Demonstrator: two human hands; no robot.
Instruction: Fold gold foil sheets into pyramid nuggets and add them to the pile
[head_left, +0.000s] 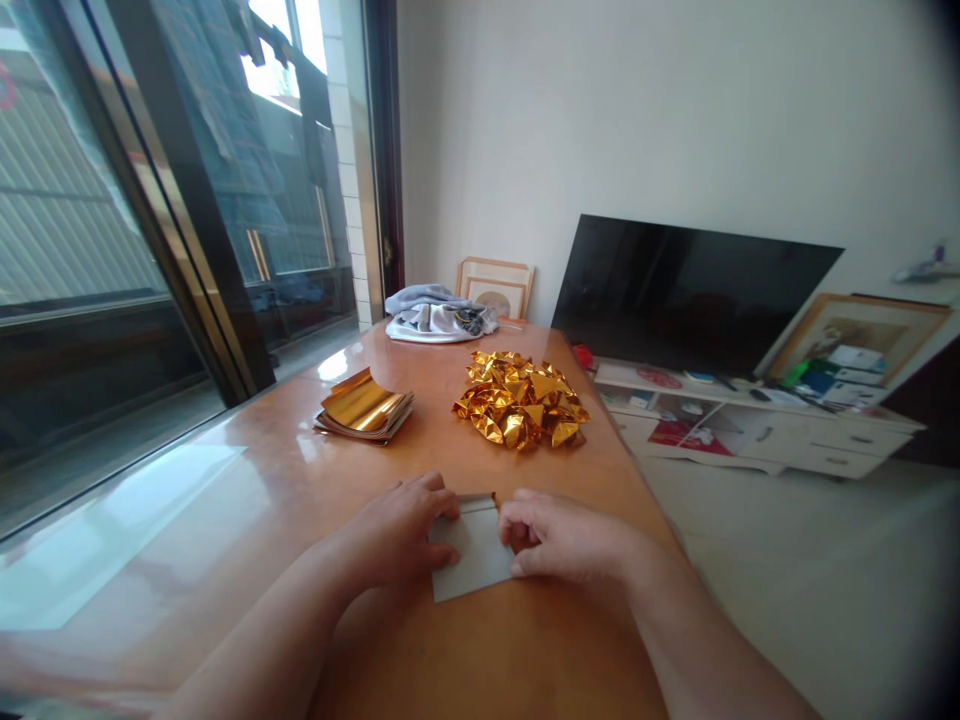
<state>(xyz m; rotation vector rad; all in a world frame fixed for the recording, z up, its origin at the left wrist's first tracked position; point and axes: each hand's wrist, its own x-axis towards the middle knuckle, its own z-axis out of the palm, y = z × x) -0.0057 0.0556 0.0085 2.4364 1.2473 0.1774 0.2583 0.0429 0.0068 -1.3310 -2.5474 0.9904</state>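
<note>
A sheet of gold foil paper [476, 560] lies white side up on the table in front of me. Its far edge appears folded over in a narrow strip, with a bit of gold showing at the far right corner. My left hand [412, 525] grips the left side, thumb and curled fingers pressing on the paper. At the right edge my right hand [559, 535] has its bent fingers and thumb closed on the sheet. Beyond the hands, a stack of gold foil sheets [364, 408] lies to the left and a heap of folded gold foil pieces [521, 400] to the right.
The glossy brown table [300, 500] stretches away from me. Bundled grey cloth [435, 312] rests at its far end, near leaning picture frames [517, 285]. A large television [690, 295] stands on a white cabinet [787, 440] to the right. Sliding glass doors [172, 200] run along the left.
</note>
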